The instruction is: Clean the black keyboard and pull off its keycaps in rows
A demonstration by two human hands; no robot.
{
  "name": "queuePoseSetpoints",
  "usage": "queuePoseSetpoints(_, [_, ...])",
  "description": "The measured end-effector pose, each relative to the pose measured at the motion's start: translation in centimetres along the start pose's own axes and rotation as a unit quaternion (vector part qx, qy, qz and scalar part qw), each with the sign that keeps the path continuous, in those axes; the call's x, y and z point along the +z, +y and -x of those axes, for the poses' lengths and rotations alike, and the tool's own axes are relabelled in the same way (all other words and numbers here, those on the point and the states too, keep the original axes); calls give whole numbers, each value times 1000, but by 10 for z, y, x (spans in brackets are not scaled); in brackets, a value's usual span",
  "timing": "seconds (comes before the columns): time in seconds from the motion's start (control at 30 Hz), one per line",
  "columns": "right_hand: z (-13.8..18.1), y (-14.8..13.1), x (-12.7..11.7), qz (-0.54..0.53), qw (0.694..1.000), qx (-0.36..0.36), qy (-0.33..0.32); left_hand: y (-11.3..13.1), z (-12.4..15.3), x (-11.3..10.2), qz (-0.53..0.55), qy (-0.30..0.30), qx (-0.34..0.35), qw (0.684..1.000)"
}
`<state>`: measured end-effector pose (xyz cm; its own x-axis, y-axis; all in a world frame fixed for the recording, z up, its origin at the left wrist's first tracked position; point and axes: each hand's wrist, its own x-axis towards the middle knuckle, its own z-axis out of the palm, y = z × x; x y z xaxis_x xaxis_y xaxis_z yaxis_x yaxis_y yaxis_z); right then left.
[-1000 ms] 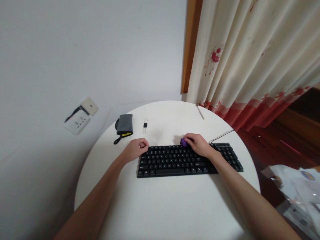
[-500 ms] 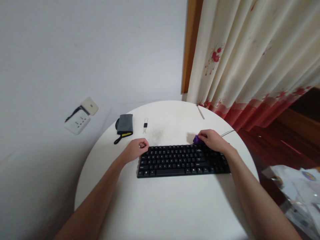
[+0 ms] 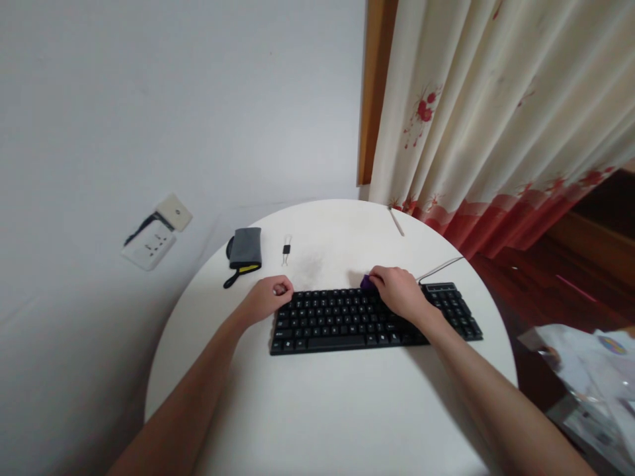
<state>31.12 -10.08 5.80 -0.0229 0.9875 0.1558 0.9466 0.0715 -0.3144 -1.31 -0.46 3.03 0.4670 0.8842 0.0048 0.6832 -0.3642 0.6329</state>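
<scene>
A black keyboard (image 3: 347,320) lies across the round white table (image 3: 327,410). My left hand (image 3: 268,297) rests closed in a loose fist at the keyboard's upper left corner, touching its edge. My right hand (image 3: 399,291) is curled over a small purple object (image 3: 366,282) and presses it on the top key row, right of the middle. Most of the purple object is hidden under the fingers.
A grey and yellow pouch (image 3: 245,250) and a small black clip tool (image 3: 286,249) lie at the table's back left. A thin white stick (image 3: 397,222) lies near the curtain (image 3: 486,119). The keyboard cable (image 3: 439,266) runs off to the right. Wall sockets (image 3: 151,239) sit low on the left.
My right hand moved the purple object right along the top key row, then back left to about where it began. The left hand stayed put.
</scene>
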Motion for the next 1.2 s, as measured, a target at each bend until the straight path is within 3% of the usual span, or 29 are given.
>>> queuePoseSetpoints(0.33, [-8, 64, -23, -66, 997, 25, -41, 3, 0, 0, 2, 1, 4, 1000])
queuePoseSetpoints(0.57, [-7, 64, -30, -150, 985, -50, -66, 8, 1, -1, 2, -1, -2, 1000])
queuePoseSetpoints(0.9, [-5, 59, -33, -158, 976, -58, -141, -1, -1, 1, 7, -7, -4, 1000])
queuePoseSetpoints(1.0, [-5, 58, -33, -150, 983, -54, -91, 1, 0, 0, 6, -6, -6, 1000])
queuePoseSetpoints(1.13, [-10, 54, -29, -104, 992, 37, 64, -1, -1, 1, 8, -5, -1, 1000])
queuePoseSetpoints(1.2, [-10, 49, -26, -65, 992, 68, 87, -4, -1, 2, 5, -5, 0, 1000])
